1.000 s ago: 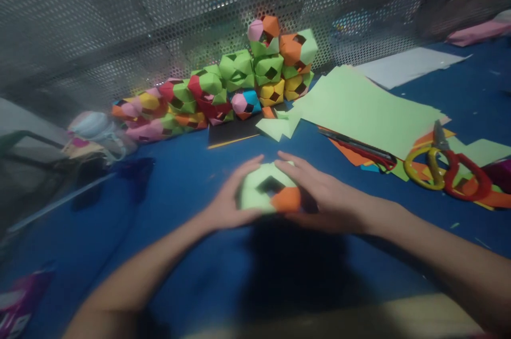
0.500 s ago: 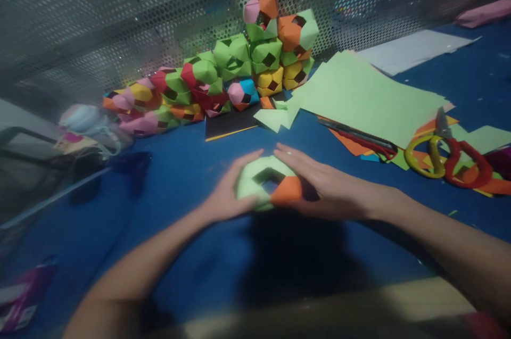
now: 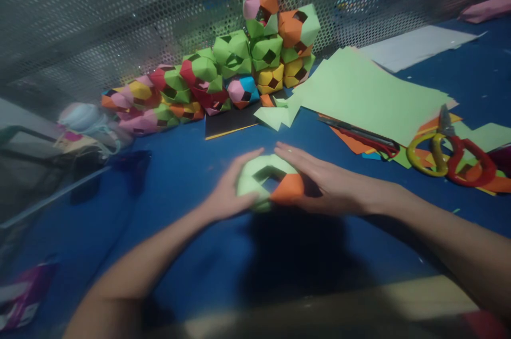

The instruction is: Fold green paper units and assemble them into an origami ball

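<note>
Ball [image 3: 254,184] cupped at frame centre.
Our left hand [image 3: 227,190] and right hand [image 3: 319,182], half curled, hold its sides; we should press lightly and evenly lest it dent.

I can read no lettering, number, brand or sign on my feed. The glossy purple-and-white rectangular packet [image 3: 31,292] at the lower left carries pale patches that might be a label, but they are too blurred for me to make out.
</note>
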Available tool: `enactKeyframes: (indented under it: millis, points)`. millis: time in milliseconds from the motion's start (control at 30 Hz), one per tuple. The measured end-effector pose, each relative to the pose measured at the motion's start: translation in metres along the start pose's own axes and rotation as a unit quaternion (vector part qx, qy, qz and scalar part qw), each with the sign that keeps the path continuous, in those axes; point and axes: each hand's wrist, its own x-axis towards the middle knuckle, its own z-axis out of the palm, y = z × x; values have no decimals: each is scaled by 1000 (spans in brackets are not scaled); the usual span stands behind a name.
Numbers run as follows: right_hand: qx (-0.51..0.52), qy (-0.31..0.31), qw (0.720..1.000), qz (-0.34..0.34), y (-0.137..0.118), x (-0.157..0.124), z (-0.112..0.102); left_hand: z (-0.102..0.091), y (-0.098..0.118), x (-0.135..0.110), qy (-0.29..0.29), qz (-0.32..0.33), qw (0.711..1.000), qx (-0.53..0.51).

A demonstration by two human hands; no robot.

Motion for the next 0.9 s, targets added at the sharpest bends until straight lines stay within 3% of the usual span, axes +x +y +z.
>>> enactKeyframes:
  millis: [533,900]
  points:
    - [1,20,1000,19,-3,2,7,9,-1,-3,41,-27,999,-14]
    - [-5,69,995,72,-12,4,16,19,-2,-8,75,-57,990,-107]
